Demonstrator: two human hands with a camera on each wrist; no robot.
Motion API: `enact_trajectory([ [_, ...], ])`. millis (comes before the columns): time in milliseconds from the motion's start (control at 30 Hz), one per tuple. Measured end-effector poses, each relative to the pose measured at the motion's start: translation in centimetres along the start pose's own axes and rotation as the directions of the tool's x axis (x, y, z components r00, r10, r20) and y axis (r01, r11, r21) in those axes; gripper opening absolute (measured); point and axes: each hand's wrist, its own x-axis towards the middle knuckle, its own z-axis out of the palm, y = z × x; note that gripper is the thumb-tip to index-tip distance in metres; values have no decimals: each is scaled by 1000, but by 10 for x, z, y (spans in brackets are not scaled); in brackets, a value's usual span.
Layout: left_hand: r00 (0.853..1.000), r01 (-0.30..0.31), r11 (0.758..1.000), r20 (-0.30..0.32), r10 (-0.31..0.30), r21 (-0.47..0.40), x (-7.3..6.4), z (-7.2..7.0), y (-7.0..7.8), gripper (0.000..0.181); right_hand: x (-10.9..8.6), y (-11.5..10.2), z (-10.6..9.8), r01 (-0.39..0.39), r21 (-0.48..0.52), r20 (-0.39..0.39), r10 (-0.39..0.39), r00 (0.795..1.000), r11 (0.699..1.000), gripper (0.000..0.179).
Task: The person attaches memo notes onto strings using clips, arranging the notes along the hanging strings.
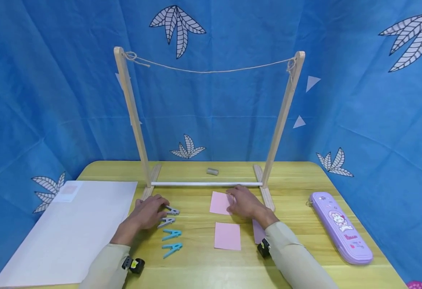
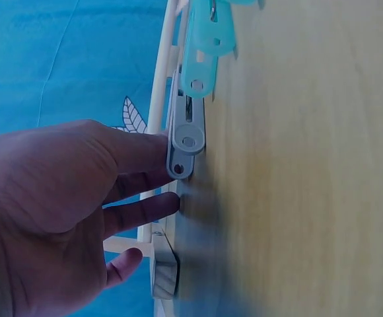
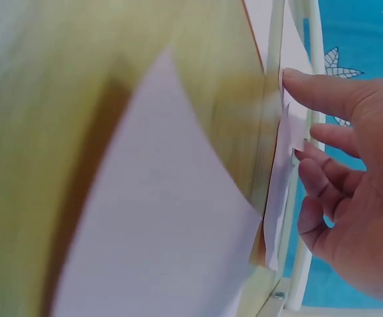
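My right hand (image 1: pixel 245 202) is at the right side of the far pink paper square (image 1: pixel 219 202), thumb and forefinger pinching its edge. A second pink square (image 1: pixel 227 236) lies nearer, and a purple sheet (image 1: pixel 258 232) is partly hidden under the right forearm. My left hand (image 1: pixel 149 212) reaches to the far grey clothespin (image 1: pixel 172 210), fingers spread around its handle end; whether they touch it is hard to see. Another grey clothespin (image 1: pixel 166 222) and two blue clothespins (image 1: pixel 172 234) (image 1: pixel 172 249) lie in a column toward the front.
A wooden frame (image 1: pixel 281 120) with a string (image 1: pixel 211 72) tied between its posts stands behind the hands. On the left is a large white board (image 1: pixel 77 233); on the right, a purple pencil case (image 1: pixel 341 228). A small grey cylinder (image 1: pixel 212 171) lies beyond the crossbar (image 1: pixel 207 184).
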Motion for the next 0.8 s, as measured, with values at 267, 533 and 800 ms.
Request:
enact_trajectory([
  [267, 1000, -3, 1000, -10, 3, -12, -1, -2, 1, 26, 1, -1, -1, 7, 17, -31, -6, 999, 1000, 56],
  [533, 999, 30, 994, -39, -34, -102, -1, -2, -1, 29, 4, -2, 2, 57, 7, -92, -56, 994, 998, 47],
  [800, 992, 7, 985, -121, -28, -172, 2, -2, -1, 33, 4, -1, 4, 53, 94, -137, -40, 990, 994, 30],
])
